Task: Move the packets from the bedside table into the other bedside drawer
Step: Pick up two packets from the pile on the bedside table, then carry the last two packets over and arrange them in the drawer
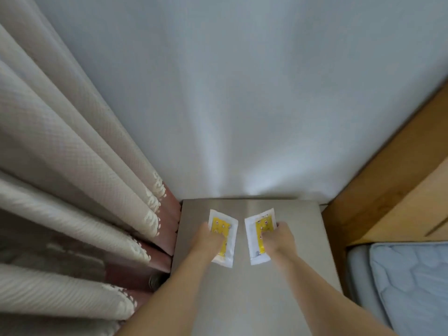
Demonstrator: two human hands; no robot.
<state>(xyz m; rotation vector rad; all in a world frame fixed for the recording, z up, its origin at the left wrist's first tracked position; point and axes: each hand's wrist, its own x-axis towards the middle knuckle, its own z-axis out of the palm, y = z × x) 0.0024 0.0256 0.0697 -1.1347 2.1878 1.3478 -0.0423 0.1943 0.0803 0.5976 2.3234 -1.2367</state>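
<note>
2 packets lie on the grey surface (278,287) of a bedside table, seen from above. The left packet (226,225) is white with a yellow printed panel and sits toward the far left of the surface, its long side running away from the person and its far end tipped slightly left. The right packet (257,229) looks the same, white with a yellow panel carrying small red and white marks, and lies just beside the first, apart from it by a narrow strip of bare surface. Its far end tips slightly right, so the 2 packets fan apart at the top.

The left hand (208,241) rests on the left packet, covering its left and near part; the fingers lie over the packet, but blur hides whether they curl under its edge or only press on it, so I cannot tell if it grips. The right hand (278,240) lies on the right edge of the right packet, fingers bent down onto the yellow panel; again the grip is too blurred to tell. Both bare forearms reach in from the bottom of the view.

A pale wall (242,93) stands behind the surface. To the left hang beige curtains (72,166) in heavy folds, with a reddish band at the hem, close against the surface's left edge. To the right is a wooden bed frame (388,190), and below it the corner of a light blue quilted mattress (412,282).
</note>
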